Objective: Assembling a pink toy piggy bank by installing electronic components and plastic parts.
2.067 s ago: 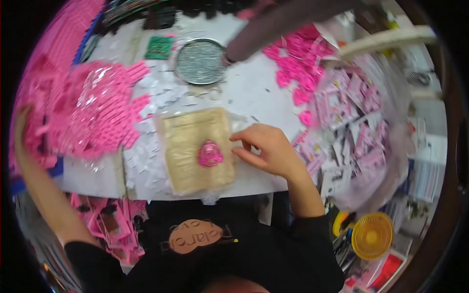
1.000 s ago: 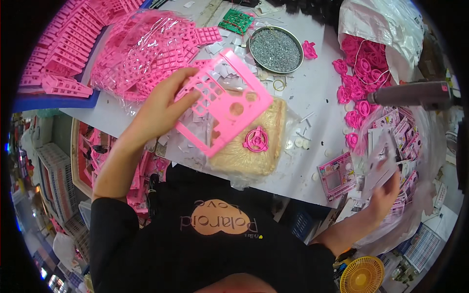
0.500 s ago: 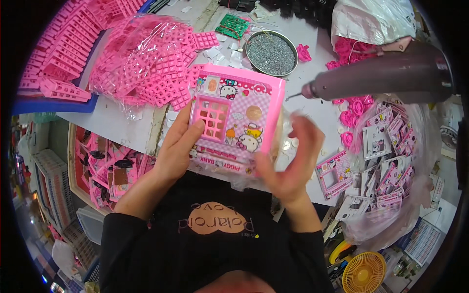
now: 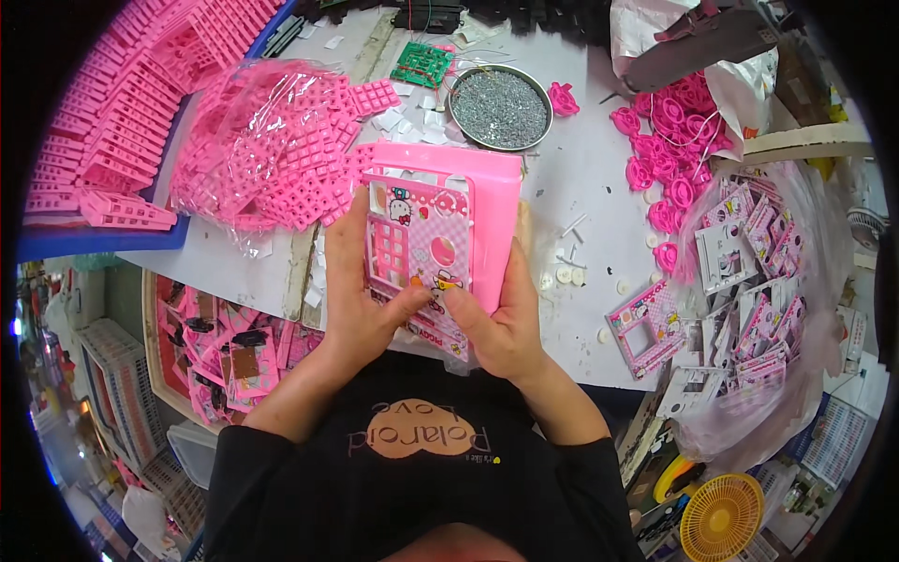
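Both hands grip a pink plastic toy money box [image 4: 494, 201] above the near edge of the table. Its printed front panel [image 4: 426, 201] has a square grid of key holes and a round hole, and sits shifted and tilted against the pink body. My left hand [image 4: 351, 304] wraps the left side, thumb on the lower part of the panel. On the right side, my right hand [image 4: 510, 328] has its thumb pressing the panel near the lower middle. The fingers behind the box are hidden.
Left of the box lie bagged pink keypads [image 4: 281, 150] and a blue crate [image 4: 178, 239]. Beyond it are a round dish of screws [image 4: 501, 108] and a green circuit board [image 4: 421, 64]. An electric screwdriver [image 4: 707, 47] hangs at far right, above pink parts [image 4: 679, 140]. Bagged printed panels [image 4: 726, 253] lie at right.
My right hand has come in and taken the box's right side. The panel now sits skewed on the body, which has turned. The screwdriver has swung up and away to the right.
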Tool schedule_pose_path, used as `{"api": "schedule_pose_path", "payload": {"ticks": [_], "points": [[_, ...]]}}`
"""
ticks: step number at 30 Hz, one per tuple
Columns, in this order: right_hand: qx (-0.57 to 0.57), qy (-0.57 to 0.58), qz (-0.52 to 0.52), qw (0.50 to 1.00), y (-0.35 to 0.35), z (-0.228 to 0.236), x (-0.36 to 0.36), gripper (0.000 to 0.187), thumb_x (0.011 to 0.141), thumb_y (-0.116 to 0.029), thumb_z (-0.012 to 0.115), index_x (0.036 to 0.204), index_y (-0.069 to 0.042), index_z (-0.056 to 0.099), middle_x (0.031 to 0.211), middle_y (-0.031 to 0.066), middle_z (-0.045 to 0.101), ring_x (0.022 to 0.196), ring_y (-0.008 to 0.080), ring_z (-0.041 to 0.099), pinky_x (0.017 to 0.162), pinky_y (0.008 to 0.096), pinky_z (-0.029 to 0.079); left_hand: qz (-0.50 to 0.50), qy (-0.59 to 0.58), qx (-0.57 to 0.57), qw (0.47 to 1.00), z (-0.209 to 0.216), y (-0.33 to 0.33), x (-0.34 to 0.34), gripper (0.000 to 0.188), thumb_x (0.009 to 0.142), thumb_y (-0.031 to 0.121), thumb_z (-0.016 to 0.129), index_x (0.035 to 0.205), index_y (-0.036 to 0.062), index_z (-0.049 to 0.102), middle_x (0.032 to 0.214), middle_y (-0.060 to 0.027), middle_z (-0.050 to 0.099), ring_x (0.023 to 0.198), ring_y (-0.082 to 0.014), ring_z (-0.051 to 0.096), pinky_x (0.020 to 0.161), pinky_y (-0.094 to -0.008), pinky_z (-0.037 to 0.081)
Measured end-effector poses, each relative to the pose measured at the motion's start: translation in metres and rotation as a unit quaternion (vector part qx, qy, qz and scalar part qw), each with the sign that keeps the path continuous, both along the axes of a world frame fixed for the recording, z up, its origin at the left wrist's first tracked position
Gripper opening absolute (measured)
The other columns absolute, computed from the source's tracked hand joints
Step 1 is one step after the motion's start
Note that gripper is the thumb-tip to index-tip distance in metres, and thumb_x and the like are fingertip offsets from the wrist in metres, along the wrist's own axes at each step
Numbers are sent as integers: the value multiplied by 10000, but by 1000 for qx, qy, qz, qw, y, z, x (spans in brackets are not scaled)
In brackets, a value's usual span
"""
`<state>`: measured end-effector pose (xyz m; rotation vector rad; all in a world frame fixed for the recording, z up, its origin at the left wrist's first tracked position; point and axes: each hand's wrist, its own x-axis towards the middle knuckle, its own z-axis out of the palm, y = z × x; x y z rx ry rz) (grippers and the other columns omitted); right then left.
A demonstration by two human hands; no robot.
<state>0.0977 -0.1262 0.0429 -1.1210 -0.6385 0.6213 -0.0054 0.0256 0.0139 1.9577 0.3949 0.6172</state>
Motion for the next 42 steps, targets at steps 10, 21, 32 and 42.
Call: {"api": "schedule_pose_path", "payload": {"ticks": [10, 21, 32, 42], "points": [[-41, -24, -47, 998, 0, 0, -4, 560, 967, -148, 664, 1415, 52, 395, 1252, 131, 583, 1103, 190, 586, 942, 347, 483, 25, 0, 9, 1000, 5, -2, -2, 1153, 733, 278, 876, 1605, -4, 177, 1281, -162, 389, 1205, -296, 429, 1058, -413, 368], [-51, 9, -12, 999, -1, 6, 0, 563, 947, -155, 691, 1394, 63, 427, 1233, 154, 593, 1104, 227, 599, 950, 367, 486, -5, 11, -14, 1000, 5, 2, -3, 1109, 765, 242, 854, 1611, 14, 174, 1280, -162, 386, 1211, -294, 451, 1072, -414, 377], [-38, 1, -15, 999, 0, 1, -7, 592, 909, -145, 736, 1381, 56, 439, 1189, 150, 595, 1078, 243, 601, 949, 380, 482, 4, 14, -61, 998, -1, -1, -10, 1106, 765, 242, 852, 1605, 4, 174, 1304, -175, 399, 1223, -298, 454, 1073, -419, 381], [-94, -38, 99, 990, -11, 10, 11, 829, 820, -84, 788, 1494, 17, 315, 1353, 138, 534, 1217, 234, 556, 1027, 388, 466, 53, 28, 28, 998, 0, -6, -11, 1147, 742, 274, 867, 1602, 6, 158, 1341, -206, 401, 1241, -324, 436, 1096, -453, 353]]}}
